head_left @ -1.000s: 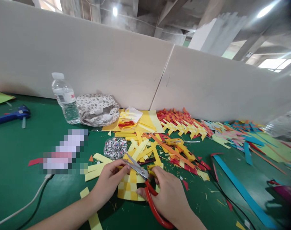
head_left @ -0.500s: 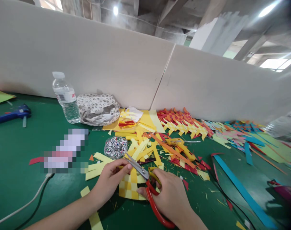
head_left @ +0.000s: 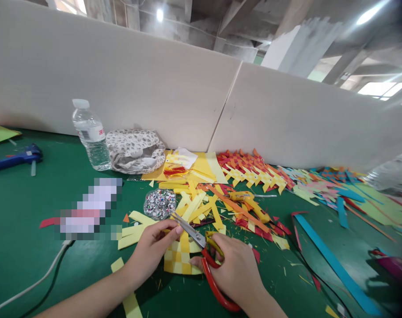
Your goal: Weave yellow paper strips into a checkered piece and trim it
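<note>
My right hand (head_left: pixel 236 267) is closed round the handles of a pair of scissors (head_left: pixel 193 232) with red grips and metal blades. The blades point up and left, lying over a woven yellow paper piece (head_left: pixel 177 258) in two shades, whose checkered end hangs between my hands. My left hand (head_left: pixel 156 245) pinches the upper part of this piece between thumb and fingers, close beside the blade tips. What lies under the fingers there is partly hidden.
Behind my hands are loose yellow strips (head_left: pixel 201 207), a bag of googly eyes (head_left: pixel 160 204) and a yellow glue gun (head_left: pixel 250 204). A water bottle (head_left: pixel 93 137) and a patterned cloth bag (head_left: pixel 134 152) stand by the partition. Far left lies a blue glue gun (head_left: pixel 15 159).
Hardly anything differs. The scissor handles in my right hand have shifted very slightly; my left hand stays in place.
</note>
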{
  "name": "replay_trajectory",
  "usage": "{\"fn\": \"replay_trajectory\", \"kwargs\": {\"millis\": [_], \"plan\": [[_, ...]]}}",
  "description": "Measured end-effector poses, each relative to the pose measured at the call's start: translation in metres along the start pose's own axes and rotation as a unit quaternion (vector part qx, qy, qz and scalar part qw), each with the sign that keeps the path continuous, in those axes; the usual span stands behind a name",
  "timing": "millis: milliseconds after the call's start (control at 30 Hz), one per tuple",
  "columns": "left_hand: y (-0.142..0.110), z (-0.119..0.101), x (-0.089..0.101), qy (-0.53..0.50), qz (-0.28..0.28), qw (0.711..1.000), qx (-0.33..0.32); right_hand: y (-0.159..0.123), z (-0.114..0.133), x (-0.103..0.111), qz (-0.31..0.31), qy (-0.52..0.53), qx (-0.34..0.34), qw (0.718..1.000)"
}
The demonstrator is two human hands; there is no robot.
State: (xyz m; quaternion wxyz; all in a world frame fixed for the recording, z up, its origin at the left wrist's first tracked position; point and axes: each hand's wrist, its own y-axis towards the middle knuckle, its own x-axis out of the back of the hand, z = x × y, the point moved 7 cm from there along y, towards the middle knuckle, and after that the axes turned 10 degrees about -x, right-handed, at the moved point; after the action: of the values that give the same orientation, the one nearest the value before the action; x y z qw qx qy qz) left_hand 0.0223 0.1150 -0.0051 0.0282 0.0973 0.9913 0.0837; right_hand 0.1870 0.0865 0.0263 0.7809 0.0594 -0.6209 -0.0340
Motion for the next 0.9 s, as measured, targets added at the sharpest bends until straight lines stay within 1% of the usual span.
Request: {"fn": "replay_trajectory", "kwargs": {"millis": [267, 467, 600, 767, 900], "plan": [[0.0016, -0.0027, -0.0007, 0.014, -0.002, 1.0, 0.0, 0.0005, 0.0039, 0.0042, -0.02, -0.001, 0.016, 1.0], [0.0013, -0.002, -0.0012, 0.012, 0.004, 1.0, -0.007, -0.0007, 0.0014, 0.0003, -0.001, -0.004, 0.011, 1.0], [0.0008, 0.0001, -0.004, 0.014, 0.023, 1.0, -0.007, -0.0008, 0.0023, 0.001, -0.001, -0.004, 0.014, 1.0], [0.0006, 0.0012, -0.0043, 0.014, 0.024, 1.0, -0.001, -0.0006, 0.003, 0.0021, 0.009, -0.011, 0.008, 1.0], [0.0003, 0.0023, -0.005, -0.001, 0.026, 1.0, 0.006, -0.0016, 0.0035, 0.0033, 0.005, -0.007, 0.009, 1.0]]}}
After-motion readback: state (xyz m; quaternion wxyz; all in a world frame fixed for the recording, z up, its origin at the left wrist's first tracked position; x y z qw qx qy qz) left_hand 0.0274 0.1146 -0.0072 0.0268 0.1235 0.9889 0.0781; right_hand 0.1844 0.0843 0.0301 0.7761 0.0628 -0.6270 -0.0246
